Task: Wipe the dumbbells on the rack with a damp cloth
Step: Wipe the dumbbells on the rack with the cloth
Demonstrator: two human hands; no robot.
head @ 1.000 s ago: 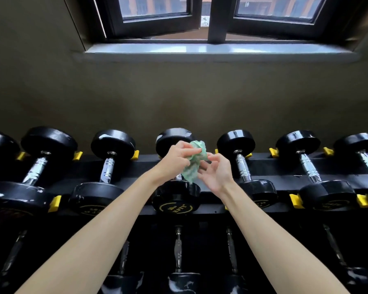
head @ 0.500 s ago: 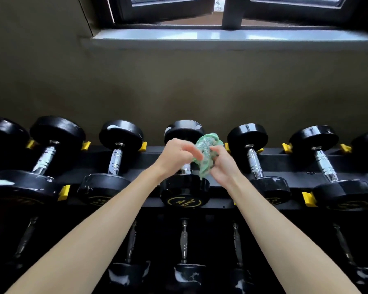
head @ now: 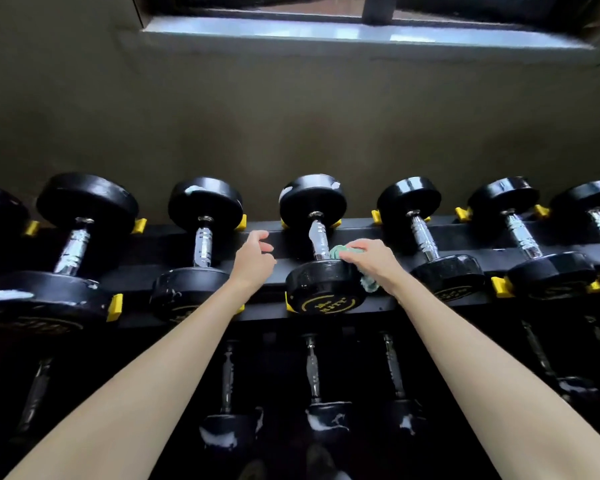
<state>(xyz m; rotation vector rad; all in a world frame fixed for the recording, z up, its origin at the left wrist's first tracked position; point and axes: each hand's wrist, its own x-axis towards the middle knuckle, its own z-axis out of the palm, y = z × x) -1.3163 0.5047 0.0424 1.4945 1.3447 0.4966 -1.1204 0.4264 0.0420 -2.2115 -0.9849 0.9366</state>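
Dumbbell (head: pixel 319 242) lies lengthwise toward the wall (head: pixel 291 116); right hand (head: pixel 371 258) grips cloth (head: pixel 339 252) against its near head, left hand (head: pixel 253 256) loosely curled, empty.

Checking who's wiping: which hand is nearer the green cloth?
Right. The right hand holds the green cloth against the middle dumbbell; the left hand hovers empty, apart to its left.

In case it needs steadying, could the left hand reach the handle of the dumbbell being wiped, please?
Probably yes. The left hand is empty just left of the handle, nothing between them; the right hand and cloth sit on its right side.
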